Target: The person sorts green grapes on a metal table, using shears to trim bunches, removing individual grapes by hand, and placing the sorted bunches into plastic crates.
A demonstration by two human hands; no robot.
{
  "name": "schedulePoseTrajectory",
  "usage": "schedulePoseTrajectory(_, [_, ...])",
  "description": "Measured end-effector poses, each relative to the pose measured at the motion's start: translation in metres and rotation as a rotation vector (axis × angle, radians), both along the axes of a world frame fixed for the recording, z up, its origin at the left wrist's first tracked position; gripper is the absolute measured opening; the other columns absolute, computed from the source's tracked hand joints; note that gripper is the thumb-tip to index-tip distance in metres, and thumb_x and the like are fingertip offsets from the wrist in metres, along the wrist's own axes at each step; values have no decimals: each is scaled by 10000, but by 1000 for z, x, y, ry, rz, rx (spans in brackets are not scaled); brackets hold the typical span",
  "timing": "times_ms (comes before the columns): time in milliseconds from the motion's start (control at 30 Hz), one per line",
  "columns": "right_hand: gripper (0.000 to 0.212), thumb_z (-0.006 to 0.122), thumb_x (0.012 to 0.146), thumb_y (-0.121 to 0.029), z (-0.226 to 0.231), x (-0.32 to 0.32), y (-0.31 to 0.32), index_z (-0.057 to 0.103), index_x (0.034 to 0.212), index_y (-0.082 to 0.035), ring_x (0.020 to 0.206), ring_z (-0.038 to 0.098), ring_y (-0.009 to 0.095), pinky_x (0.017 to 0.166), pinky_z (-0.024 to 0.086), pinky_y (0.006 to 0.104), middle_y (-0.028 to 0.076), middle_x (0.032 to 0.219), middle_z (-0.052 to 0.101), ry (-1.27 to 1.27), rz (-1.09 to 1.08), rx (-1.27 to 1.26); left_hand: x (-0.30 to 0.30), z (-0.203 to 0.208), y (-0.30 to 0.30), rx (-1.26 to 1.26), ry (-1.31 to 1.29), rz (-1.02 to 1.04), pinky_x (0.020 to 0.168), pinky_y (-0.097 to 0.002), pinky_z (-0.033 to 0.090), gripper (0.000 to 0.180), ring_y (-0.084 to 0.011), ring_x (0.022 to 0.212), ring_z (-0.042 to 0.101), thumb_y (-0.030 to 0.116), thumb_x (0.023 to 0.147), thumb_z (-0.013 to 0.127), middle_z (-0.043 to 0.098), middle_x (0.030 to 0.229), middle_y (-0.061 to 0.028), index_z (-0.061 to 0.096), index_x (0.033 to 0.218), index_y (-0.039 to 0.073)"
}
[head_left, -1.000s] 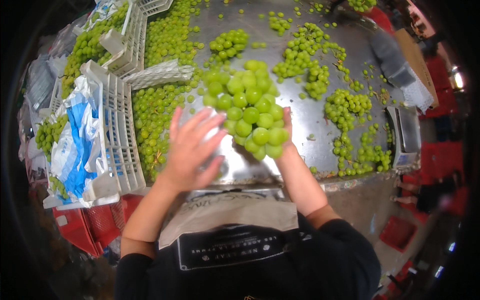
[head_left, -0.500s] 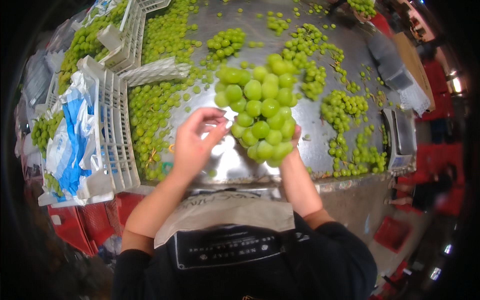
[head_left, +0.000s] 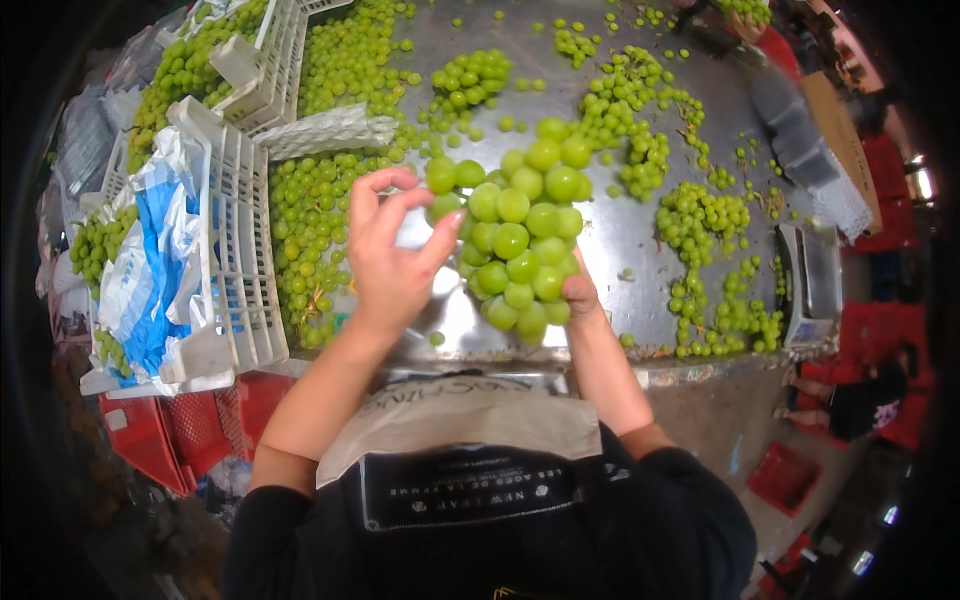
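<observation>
A bunch of green grapes [head_left: 525, 240] is held up over the metal table [head_left: 615, 235], in front of the person's body. The right hand [head_left: 582, 290] grasps it from the right side and below, its thumb against the lower grapes and its other fingers hidden behind the fruit. The left hand [head_left: 390, 250] is at the bunch's upper left, fingers bent and thumb apart around an outer grape; whether they pinch it, I cannot tell. Loose grapes [head_left: 315, 210] cover the table's left side, beside a white crate [head_left: 245, 260] with a blue and white bag [head_left: 155, 260]. Other bunches [head_left: 700, 215] lie to the right, near a scale [head_left: 818, 280].
</observation>
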State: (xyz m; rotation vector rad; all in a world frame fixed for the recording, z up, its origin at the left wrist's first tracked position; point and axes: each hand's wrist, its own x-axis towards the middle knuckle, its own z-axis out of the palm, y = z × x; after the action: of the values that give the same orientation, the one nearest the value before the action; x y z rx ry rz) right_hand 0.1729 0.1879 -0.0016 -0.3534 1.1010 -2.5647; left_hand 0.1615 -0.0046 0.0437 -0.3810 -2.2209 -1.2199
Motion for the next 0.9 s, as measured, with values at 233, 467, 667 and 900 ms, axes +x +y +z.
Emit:
schedulePoseTrajectory(233, [893,741,633,-336,-15,-3,-1,284,1322,3,1159,471,251,972,407,393,148,1271,433,-12,-71,54,13,9,6,32,56,-67,915,-428,374,333,-325,1068,486,161,630,779,499,1066,-129,616,901,57])
schedulePoseTrajectory(467, [837,743,650,-260,-19,-3,-3,291,1307,-5,1138,486,242,957,425,380,137,1244,448,-21,-82,17,12,16,10,-237,128,-210,900,-412,381,292,-323,1084,485,108,586,763,530,1049,-102,677,865,102])
schedulePoseTrajectory(667, [832,762,635,-193,-22,-1,-1,301,1302,-7,1129,491,235,952,430,370,126,1241,452,-5,-99,52,12,8,9,-238,108,-245,880,-415,385,208,-325,1071,495,81,580,755,544,992,-94,690,776,106])
schedulePoseTrajectory(900, [914,805,608,-220,-6,2,-4,284,1324,6,1235,387,260,986,390,400,159,1321,370,145,-243,561,13,-25,18,650,-448,-446,1043,-463,284,747,-288,1298,294,454,828,583,301,1383,-118,247,1379,77])
